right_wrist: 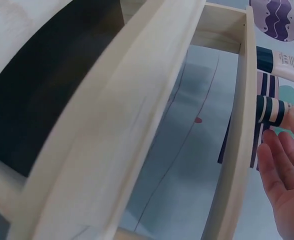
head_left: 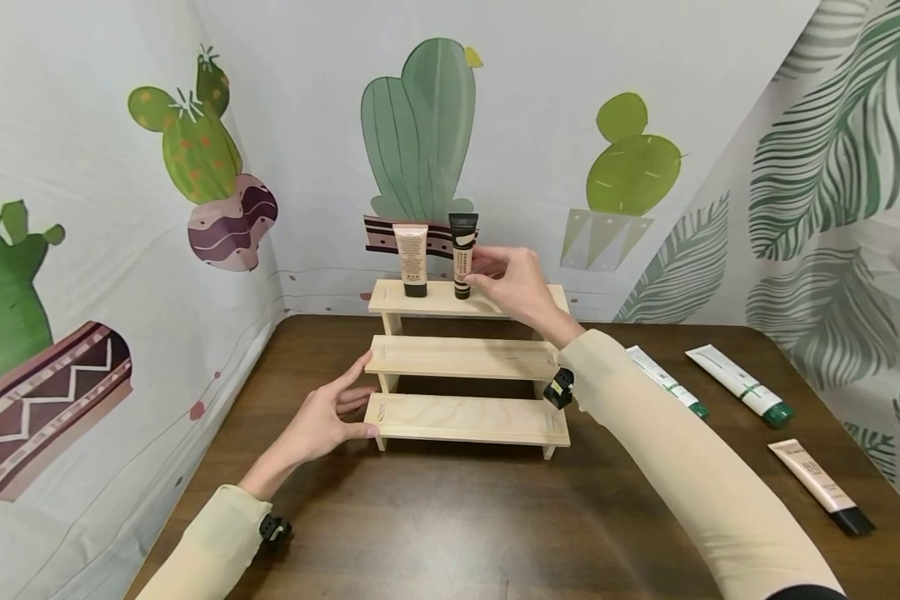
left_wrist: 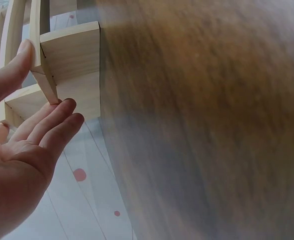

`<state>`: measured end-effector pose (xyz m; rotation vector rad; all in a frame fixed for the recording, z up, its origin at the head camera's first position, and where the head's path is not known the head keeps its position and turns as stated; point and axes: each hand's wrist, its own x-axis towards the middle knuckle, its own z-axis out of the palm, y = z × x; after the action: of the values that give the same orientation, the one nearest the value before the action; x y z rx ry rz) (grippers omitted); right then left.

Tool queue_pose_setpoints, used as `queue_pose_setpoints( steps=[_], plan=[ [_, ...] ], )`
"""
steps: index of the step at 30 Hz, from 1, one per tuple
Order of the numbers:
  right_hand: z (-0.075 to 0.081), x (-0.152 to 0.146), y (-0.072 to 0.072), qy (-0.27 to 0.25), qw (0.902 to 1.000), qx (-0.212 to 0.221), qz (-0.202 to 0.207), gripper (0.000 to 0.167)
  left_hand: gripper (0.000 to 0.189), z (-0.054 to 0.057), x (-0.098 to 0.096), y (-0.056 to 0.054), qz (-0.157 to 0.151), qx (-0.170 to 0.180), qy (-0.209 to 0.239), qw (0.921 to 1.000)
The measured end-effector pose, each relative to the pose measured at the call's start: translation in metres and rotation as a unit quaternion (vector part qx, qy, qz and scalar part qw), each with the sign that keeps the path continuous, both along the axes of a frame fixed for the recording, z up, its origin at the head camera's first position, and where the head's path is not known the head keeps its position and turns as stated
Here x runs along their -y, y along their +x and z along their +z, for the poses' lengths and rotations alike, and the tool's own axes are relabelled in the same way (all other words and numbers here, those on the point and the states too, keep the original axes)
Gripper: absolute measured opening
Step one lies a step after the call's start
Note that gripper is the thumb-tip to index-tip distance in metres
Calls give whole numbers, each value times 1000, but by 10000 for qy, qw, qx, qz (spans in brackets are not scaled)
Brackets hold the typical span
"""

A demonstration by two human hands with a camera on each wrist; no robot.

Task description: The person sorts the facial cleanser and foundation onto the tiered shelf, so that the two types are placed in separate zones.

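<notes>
A light wooden three-tier display rack [head_left: 465, 360] stands on the table. On its top tier, a slim black and beige tube [head_left: 462, 254] stands upright, cap down. My right hand [head_left: 521, 283] pinches this tube between thumb and fingers; in the right wrist view the other fingers of the right hand [right_wrist: 289, 175] spread beside its striped end [right_wrist: 271, 110]. To its left stands a pink squeeze tube [head_left: 413, 258] on its black cap. My left hand [head_left: 326, 421] touches the rack's left side with fairly straight fingers, the thumb at the lowest tier's corner [left_wrist: 34, 60].
Right of the rack on the brown table [head_left: 450, 517] lie two white tubes with green caps, one nearer [head_left: 667, 382] and one farther right [head_left: 738, 385]. A pink tube with a black cap [head_left: 821, 487] lies near the right edge. A cactus-print cloth [head_left: 525, 125] hangs behind.
</notes>
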<state>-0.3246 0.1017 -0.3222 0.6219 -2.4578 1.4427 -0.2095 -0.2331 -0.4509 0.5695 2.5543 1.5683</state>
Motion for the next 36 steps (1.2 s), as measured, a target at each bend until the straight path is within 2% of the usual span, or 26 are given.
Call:
queue_pose_setpoints(
  steps=[14, 24, 32, 36],
  plan=[
    [-22, -39, 25, -120, 9995, -201, 200, 36, 118, 1, -2, -1, -23, -7, 30, 10000],
    [-39, -78, 59, -54, 9975, -693, 98, 38, 117, 0, -1, -2, -24, 14, -13, 10000],
    [-58, -116, 88, 465, 9942, -916, -305, 36, 116, -1, 0, -4, -23, -13, -39, 10000],
    [-67, -134, 103, 593, 9928, -990, -316, 38, 117, -2, 0, -3, -26, 14, 15, 10000]
  ],
)
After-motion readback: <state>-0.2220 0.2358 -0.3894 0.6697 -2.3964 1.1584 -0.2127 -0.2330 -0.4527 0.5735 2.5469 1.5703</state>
